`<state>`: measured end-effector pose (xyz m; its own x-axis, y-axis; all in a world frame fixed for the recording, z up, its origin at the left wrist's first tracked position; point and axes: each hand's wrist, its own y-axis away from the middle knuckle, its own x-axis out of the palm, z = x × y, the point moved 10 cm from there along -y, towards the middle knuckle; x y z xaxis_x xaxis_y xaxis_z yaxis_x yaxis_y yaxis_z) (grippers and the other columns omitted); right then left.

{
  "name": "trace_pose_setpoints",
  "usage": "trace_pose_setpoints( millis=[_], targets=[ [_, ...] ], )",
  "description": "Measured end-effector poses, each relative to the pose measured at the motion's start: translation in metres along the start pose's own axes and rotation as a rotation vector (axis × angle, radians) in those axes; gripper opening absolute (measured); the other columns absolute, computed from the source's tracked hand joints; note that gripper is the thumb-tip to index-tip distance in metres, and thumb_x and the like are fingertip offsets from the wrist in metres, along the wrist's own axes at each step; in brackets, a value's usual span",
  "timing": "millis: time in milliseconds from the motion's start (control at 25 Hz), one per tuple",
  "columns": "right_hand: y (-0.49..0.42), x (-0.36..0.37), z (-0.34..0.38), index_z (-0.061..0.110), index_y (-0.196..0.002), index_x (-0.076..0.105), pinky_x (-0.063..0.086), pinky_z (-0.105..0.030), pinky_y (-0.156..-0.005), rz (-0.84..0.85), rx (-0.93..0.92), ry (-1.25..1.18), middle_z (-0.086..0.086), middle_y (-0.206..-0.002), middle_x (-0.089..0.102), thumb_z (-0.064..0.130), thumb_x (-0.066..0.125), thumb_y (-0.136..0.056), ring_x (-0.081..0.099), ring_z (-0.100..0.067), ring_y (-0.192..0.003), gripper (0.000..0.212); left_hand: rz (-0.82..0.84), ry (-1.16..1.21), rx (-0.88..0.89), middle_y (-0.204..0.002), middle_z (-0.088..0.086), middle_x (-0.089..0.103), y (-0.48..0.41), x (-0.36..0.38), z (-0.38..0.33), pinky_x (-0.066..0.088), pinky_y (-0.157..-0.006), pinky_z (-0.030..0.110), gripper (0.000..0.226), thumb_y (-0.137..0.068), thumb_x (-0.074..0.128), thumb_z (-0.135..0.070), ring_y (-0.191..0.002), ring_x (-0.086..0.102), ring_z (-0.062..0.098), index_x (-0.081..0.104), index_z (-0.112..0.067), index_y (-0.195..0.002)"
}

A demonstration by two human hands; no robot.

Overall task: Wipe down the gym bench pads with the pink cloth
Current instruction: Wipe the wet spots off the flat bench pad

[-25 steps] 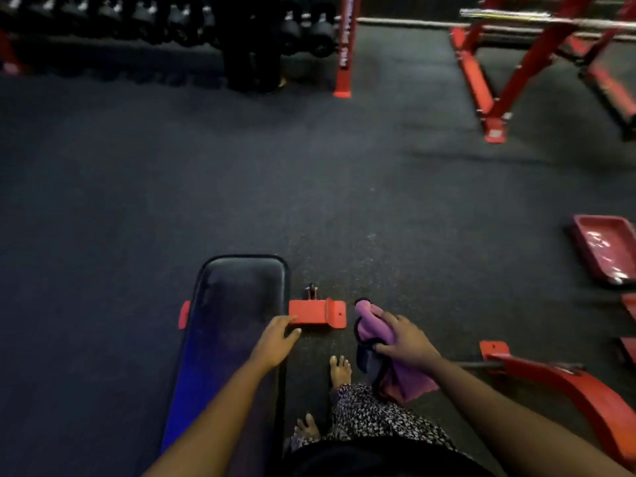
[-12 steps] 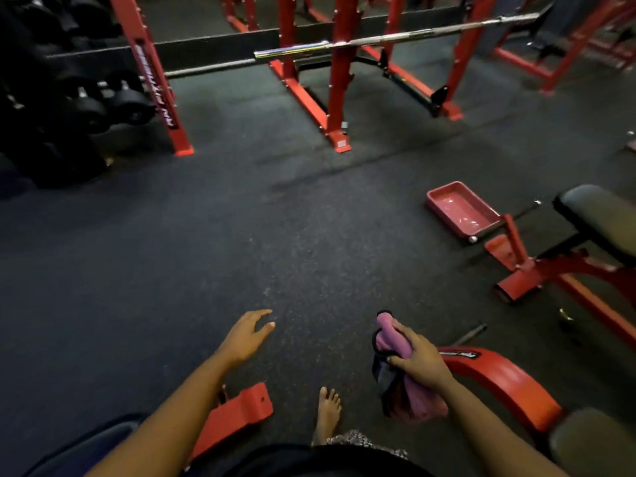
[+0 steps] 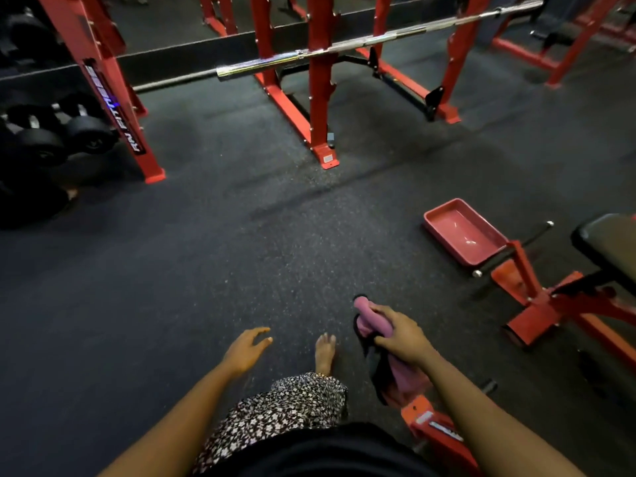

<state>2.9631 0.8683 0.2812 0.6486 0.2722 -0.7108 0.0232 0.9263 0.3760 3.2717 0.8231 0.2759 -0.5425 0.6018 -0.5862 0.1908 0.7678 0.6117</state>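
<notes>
Gym floor; pink cloth [image 3: 373,321] (bunched) in right hand [image 3: 401,335]

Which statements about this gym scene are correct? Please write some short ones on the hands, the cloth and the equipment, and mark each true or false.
1. The right hand grips the pink cloth. True.
2. The left hand holds a dumbbell. False: its fingers are spread and it holds nothing.
3. A red tray lies on the floor. True.
4. The barbell lies on the floor. False: it sits raised across the red rack.
5. The pink cloth is pressed on the bench pad. False: the pad is apart from it, at the right.
</notes>
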Motion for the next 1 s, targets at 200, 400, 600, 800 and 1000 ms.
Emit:
trace_pose_setpoints(
  millis=[200, 400, 600, 800, 1000],
  targets=[
    [-0.128, -0.085, 0.003, 0.034, -0.138, 0.039, 0.039, -0.035, -0.101, -0.019, -0.02, -0.038, -0.001, -0.137, 0.049, 0.036, 0.059, -0.062, 0.049, -0.021, -0.122, 0.079, 0.095, -0.092, 0.041, -0.143, 0.012, 0.043, -0.138, -0.036, -0.089, 0.033, -0.109, 0.033, 0.045, -0.096, 0.048, -0.03, -0.131, 0.043, 0.025, 0.044, -0.011, -0.137],
    [-0.206, -0.205, -0.072, 0.034, -0.137, 0.039, 0.039, -0.037, -0.1, -0.076, 0.132, -0.06, -0.002, -0.135, 0.05, 0.036, 0.058, -0.059, 0.049, -0.022, -0.121, 0.08, 0.157, -0.191, 0.158, -0.142, 0.013, 0.043, -0.259, -0.051, -0.257, 0.031, -0.107, 0.03, 0.045, -0.097, 0.048, -0.027, -0.13, 0.043, 0.025, 0.042, -0.01, -0.138],
    [-0.261, -0.322, -0.173, 0.03, -0.136, 0.041, 0.036, -0.032, -0.104, -0.174, 0.289, -0.08, -0.003, -0.137, 0.05, 0.03, 0.066, -0.063, 0.049, -0.022, -0.123, 0.078, 0.222, -0.122, 0.256, -0.145, 0.011, 0.039, -0.349, -0.028, -0.426, 0.031, -0.107, 0.032, 0.045, -0.097, 0.046, -0.026, -0.132, 0.04, 0.025, 0.041, -0.011, -0.139],
    [-0.344, -0.436, -0.26, 0.013, -0.137, 0.042, 0.025, -0.02, -0.101, -0.189, 0.288, -0.029, -0.002, -0.141, 0.046, 0.005, 0.069, -0.072, 0.044, -0.022, -0.128, 0.07, 0.229, -0.082, 0.289, -0.146, 0.007, 0.039, -0.43, -0.002, -0.563, 0.032, -0.11, 0.037, 0.043, -0.098, 0.046, -0.027, -0.133, 0.039, 0.024, 0.041, -0.014, -0.139],
    [-0.423, -0.513, -0.348, 0.019, -0.14, 0.039, 0.027, -0.024, -0.105, -0.088, 0.312, -0.016, -0.004, -0.144, 0.043, 0.017, 0.069, -0.073, 0.041, -0.023, -0.13, 0.073, 0.231, -0.107, 0.25, -0.144, 0.006, 0.041, -0.496, 0.023, -0.641, 0.032, -0.11, 0.036, 0.042, -0.097, 0.047, -0.026, -0.132, 0.04, 0.022, 0.043, -0.017, -0.137]
  ],
)
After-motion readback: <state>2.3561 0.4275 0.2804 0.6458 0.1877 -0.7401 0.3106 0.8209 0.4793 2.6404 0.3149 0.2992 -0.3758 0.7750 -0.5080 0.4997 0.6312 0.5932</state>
